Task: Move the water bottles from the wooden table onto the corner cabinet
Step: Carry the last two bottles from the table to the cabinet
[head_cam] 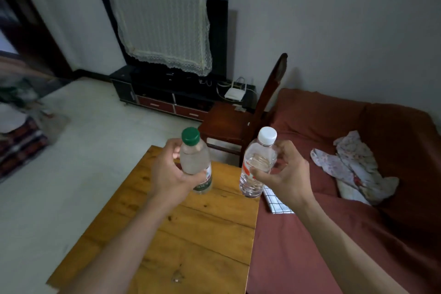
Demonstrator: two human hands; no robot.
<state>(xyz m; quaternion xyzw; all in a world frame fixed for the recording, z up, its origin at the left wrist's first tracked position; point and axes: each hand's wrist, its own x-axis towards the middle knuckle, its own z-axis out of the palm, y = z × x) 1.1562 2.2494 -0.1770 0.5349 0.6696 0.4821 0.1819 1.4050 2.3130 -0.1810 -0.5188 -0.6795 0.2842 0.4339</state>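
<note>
Grey walls (334,19); pale floor (78,150). Lace-draped television (164,31) on dark media unit (167,95). Wooden chair (241,122) beside red-covered sofa (334,174). Dim light

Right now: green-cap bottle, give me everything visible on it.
The green-cap bottle is clear plastic with a cloudy, frosted-looking body, a dark green screw cap that is on, and a white-and-green label low down. It stands roughly upright, tilted slightly, over the far end of the wooden table. The left hand grips its middle; whether its base touches the table is unclear.
</note>
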